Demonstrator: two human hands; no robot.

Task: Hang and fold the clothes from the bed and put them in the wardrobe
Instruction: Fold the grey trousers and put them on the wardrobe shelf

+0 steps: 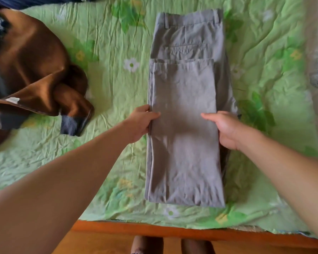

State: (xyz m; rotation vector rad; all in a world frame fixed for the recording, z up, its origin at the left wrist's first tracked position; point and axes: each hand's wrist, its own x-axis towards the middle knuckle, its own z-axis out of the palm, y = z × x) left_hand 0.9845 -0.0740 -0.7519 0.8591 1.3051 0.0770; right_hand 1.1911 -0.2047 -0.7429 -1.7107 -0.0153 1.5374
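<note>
Grey cotton trousers [185, 114], folded lengthwise and once over, lie on the green floral quilted bed [108, 85]; the left hand [140, 123] and right hand [226, 129] pinch the side edges with thumbs on top, likely for another fold.

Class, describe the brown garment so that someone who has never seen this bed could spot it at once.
Find the green flowered bedspread. Left of the grey trousers, apart from them, lies the brown garment. Unlike those flat, folded trousers, it is crumpled and has dark ribbed cuffs.
</note>
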